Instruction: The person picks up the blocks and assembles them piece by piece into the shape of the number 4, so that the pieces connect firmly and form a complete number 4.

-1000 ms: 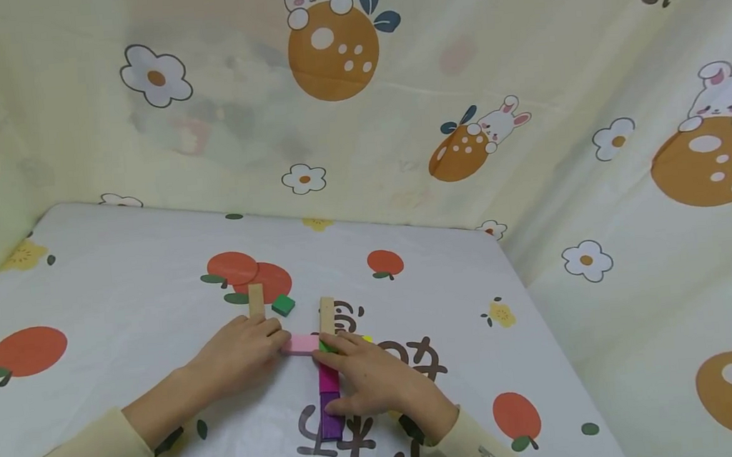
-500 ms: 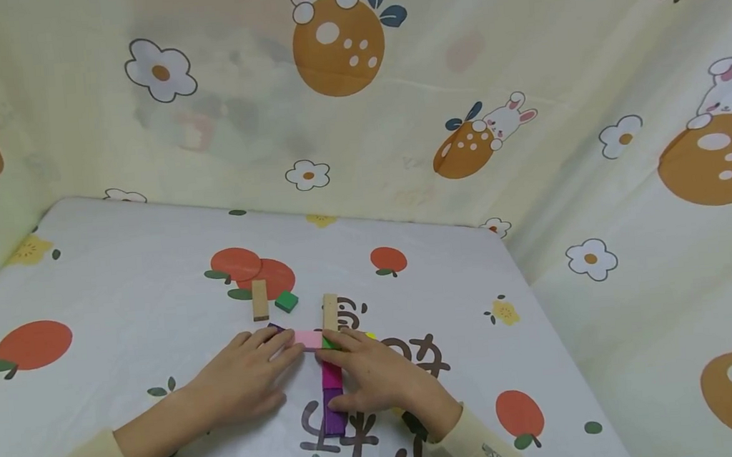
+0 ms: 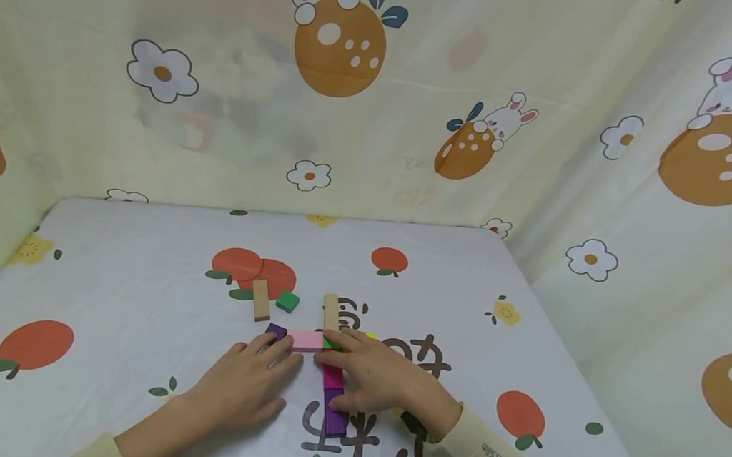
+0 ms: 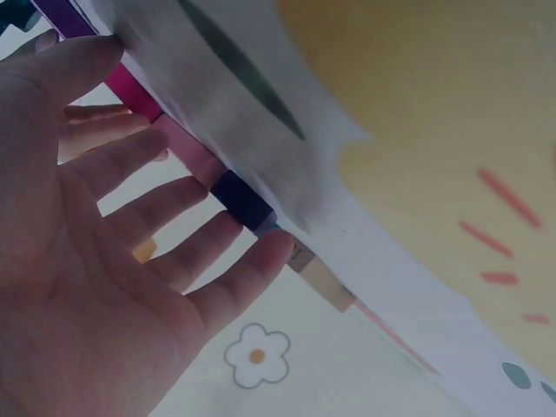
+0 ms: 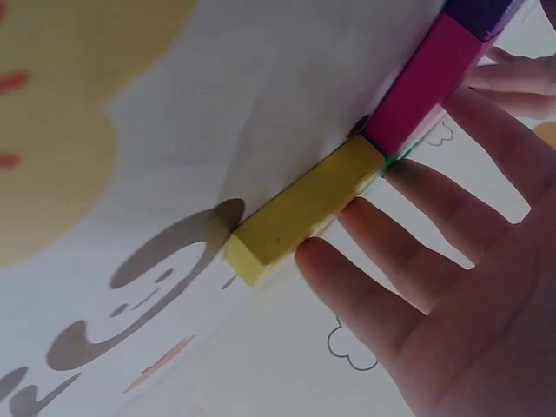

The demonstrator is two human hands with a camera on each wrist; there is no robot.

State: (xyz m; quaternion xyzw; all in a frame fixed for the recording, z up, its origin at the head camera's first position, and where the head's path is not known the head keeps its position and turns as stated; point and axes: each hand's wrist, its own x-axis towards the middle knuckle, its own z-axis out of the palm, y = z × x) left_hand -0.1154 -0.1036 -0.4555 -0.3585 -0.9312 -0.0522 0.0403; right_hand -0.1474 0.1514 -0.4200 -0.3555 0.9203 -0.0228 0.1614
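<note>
Blocks form a cross on the cloth in the head view. A natural wood block (image 3: 331,311) points away, a small green block (image 3: 328,344) is at the centre, and a magenta block (image 3: 332,377) and a purple block (image 3: 334,413) run toward the person. A pink block (image 3: 306,341) extends left; a yellow block (image 5: 308,204) extends right. My left hand (image 3: 243,385) has extended fingers at the pink block and a small dark purple block (image 3: 276,331) at its left end. My right hand (image 3: 378,378) rests over the centre, straight fingertips touching the yellow block, thumb by the purple one.
Beyond my left hand lie a loose wood block (image 3: 260,300) and a loose green block (image 3: 288,301). A dark object (image 3: 414,425) is partly hidden under my right wrist. Printed white cloth (image 3: 151,288) covers the table; patterned curtains (image 3: 235,124) rise behind it and at the sides.
My left hand has shifted slightly right and nearer, uncovering the wood block's near end and the dark purple block beside the pink one. My right hand stays in place.
</note>
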